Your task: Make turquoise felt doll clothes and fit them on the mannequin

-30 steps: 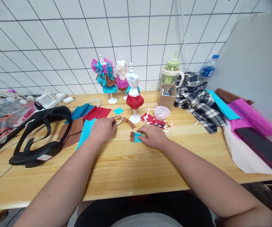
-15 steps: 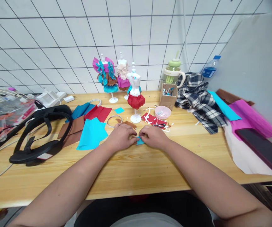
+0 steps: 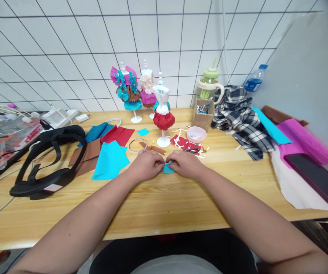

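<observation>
Between my two hands, just above the wooden table [image 3: 164, 205], is a small piece of blue crepe paper [image 3: 168, 168]. My left hand [image 3: 148, 164] pinches its left edge, and my right hand [image 3: 184, 163] has its fingers closed on the right edge. Straight beyond them stands a small white mannequin [image 3: 161, 95] in a puffy red paper skirt [image 3: 164, 121]. Right of its base lie black scissors [image 3: 191, 150] on red paper [image 3: 182, 143] with white scraps. A brown paper strip [image 3: 156, 150] and a ring [image 3: 137, 145] lie just past my left hand.
Blue sheets [image 3: 111, 160], red paper [image 3: 121, 136] and a black headset [image 3: 50, 163] lie to the left. Two dressed mannequins [image 3: 129, 91] stand behind. A pink bowl [image 3: 196, 134], cardboard box [image 3: 203, 118], green-lidded jug [image 3: 209, 85], plaid cloth [image 3: 238, 118] and phone [image 3: 318, 179] are on the right.
More of the blue paper shows between my hands, which have shifted slightly. The camera view has moved a little. The other things on the table stay in place.
</observation>
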`<state>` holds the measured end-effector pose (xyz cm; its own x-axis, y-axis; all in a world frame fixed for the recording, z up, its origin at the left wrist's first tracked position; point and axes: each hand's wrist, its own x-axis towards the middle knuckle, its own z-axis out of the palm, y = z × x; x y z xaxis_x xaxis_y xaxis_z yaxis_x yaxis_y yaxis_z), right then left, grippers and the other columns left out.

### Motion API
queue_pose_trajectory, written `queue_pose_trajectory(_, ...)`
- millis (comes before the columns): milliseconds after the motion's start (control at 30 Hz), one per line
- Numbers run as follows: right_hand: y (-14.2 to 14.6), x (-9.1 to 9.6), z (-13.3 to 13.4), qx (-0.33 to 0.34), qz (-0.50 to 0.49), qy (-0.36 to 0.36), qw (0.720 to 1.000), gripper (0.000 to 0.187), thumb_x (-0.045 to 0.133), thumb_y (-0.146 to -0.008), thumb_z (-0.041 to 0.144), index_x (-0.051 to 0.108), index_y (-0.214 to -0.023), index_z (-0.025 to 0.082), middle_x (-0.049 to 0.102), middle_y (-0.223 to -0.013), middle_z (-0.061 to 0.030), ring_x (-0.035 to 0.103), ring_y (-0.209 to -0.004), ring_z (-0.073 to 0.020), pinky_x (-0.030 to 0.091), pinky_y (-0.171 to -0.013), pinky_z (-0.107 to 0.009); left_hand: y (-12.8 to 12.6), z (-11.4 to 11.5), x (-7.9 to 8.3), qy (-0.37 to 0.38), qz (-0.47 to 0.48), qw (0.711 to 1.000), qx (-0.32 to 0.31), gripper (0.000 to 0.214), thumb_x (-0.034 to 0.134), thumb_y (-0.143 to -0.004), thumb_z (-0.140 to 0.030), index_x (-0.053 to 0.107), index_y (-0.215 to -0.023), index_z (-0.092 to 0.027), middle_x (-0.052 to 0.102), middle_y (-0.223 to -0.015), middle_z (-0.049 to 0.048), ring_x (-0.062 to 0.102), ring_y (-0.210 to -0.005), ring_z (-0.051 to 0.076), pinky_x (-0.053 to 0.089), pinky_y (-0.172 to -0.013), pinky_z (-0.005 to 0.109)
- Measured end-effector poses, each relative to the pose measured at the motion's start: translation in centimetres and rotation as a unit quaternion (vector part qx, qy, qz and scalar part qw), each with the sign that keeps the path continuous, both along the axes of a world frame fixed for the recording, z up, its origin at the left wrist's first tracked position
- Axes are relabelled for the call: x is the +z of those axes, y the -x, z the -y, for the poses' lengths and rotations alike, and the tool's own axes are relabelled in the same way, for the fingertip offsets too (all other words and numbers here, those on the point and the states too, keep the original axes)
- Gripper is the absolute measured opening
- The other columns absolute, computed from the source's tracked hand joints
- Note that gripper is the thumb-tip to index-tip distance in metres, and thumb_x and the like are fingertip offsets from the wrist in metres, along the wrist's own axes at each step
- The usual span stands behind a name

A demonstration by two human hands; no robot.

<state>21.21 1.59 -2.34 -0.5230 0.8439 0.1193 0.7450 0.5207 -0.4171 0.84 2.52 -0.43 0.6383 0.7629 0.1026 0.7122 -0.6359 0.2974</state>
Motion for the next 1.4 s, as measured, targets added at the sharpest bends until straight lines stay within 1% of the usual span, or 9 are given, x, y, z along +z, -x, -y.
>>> queue_pose_trajectory(167,-0.4,0.1,-0.1,0.022,0.008,0.013,1.0,0.024,0.064,-0.085,0.026,0.066,-0.108,0.025,0.065,-0.101,-0.003,0.06,-0.092,-0.0165,0.039,-0.073,-0.025,0.1,-0.2,-0.3,0.016,0.013,1.0,0.0,0.014,0.056,-0.081,-0.023,0.071,-0.082,-0.023,0.072,-0.083,0.0013,0.063,-0.084,0.019,0.044,-0.074,0.032)
queue_pose_trajectory(300,-0.2,0.2,0.2,0.003,0.008,0.009,1.0,0.025,0.064,-0.085,0.03,0.066,-0.11,0.027,0.064,-0.102,-0.0027,0.06,-0.09,-0.0167,0.04,-0.071,-0.026,-0.1,0.0,0.0,0.016,0.014,1.0,-0.002,0.017,0.054,-0.083,-0.022,0.07,-0.078,-0.022,0.072,-0.083,0.0022,0.063,-0.082,0.019,0.044,-0.073,0.031)
queue_pose_trajectory(500,0.0,0.1,0.2,-0.007,-0.006,-0.001,1.0,0.011,0.061,-0.086,0.026,0.069,-0.093,0.023,0.065,-0.095,-0.002,0.06,-0.092,-0.0164,0.039,-0.071,-0.025,-0.2,0.2,0.3,0.004,-0.004,1.0,-0.02,0.017,0.054,-0.082,-0.02,0.07,-0.081,-0.023,0.073,-0.085,0.0005,0.063,-0.083,0.019,0.04,-0.078,0.035)
queue_pose_trajectory(667,0.1,0.1,0.1,-0.01,-0.001,-0.009,1.0,0.01,0.058,-0.085,0.021,0.067,-0.089,0.022,0.066,-0.092,-0.0014,0.06,-0.089,-0.0155,0.038,-0.068,-0.024,-0.1,0.2,0.5,-0.016,-0.037,0.999,-0.034,0.018,0.053,-0.082,-0.02,0.071,-0.086,-0.025,0.071,-0.085,0.0001,0.062,-0.087,0.02,0.036,-0.082,0.038)
queue_pose_trajectory(867,-0.1,0.1,0.1,0.004,0.021,-0.022,1.0,0.01,0.058,-0.086,0.023,0.066,-0.091,0.023,0.065,-0.093,-0.0018,0.06,-0.09,-0.0161,0.037,-0.068,-0.025,0.0,0.2,0.5,-0.03,-0.045,0.998,-0.037,0.02,0.051,-0.083,-0.019,0.07,-0.083,-0.024,0.071,-0.084,0.0012,0.062,-0.087,0.02,0.035,-0.087,0.04)
queue_pose_trajectory(1033,-0.1,0.5,0.6,-0.007,0.013,-0.062,0.998,0.02,0.063,-0.084,0.029,0.066,-0.103,0.022,0.063,-0.103,-0.0046,0.057,-0.094,-0.0188,0.038,-0.072,-0.027,0.1,-0.1,0.4,-0.005,-0.027,0.999,-0.032,0.02,0.05,-0.084,-0.019,0.069,-0.081,-0.022,0.072,-0.084,0.0012,0.062,-0.083,0.019,0.039,-0.079,0.035)
queue_pose_trajectory(1167,0.6,0.9,1.4,0.07,0.029,-0.145,0.987,0.02,0.052,-0.092,0.029,0.069,-0.099,0.021,0.064,-0.094,-0.006,0.055,-0.09,-0.0192,0.037,-0.075,-0.03,0.2,-0.3,0.1,0.012,-0.011,1.0,-0.023,0.021,0.05,-0.084,-0.019,0.071,-0.086,-0.022,0.073,-0.087,0.0018,0.063,-0.083,0.019,0.042,-0.073,0.032)
queue_pose_trajectory(1267,0.9,0.9,1.6,0.124,0.075,-0.144,0.979,0.026,0.046,-0.095,0.027,0.072,-0.095,0.022,0.065,-0.085,-0.0051,0.055,-0.082,-0.0183,0.036,-0.071,-0.031,0.2,-0.4,-0.2,0.017,-0.004,1.0,-0.024,0.021,0.051,-0.084,-0.019,0.072,-0.09,-0.023,0.073,-0.092,0.0019,0.063,-0.087,0.019,0.044,-0.075,0.032)
queue_pose_trajectory(1400,0.6,0.9,1.3,0.126,0.091,-0.118,0.981,0.026,0.049,-0.094,0.027,0.073,-0.101,0.027,0.066,-0.083,-0.0039,0.056,-0.079,-0.0179,0.034,-0.069,-0.03,0.3,-0.5,-0.4,0.016,-0.002,1.0,-0.02,0.021,0.052,-0.083,-0.019,0.072,-0.089,-0.023,0.074,-0.093,0.0018,0.064,-0.088,0.019,0.046,-0.076,0.031)
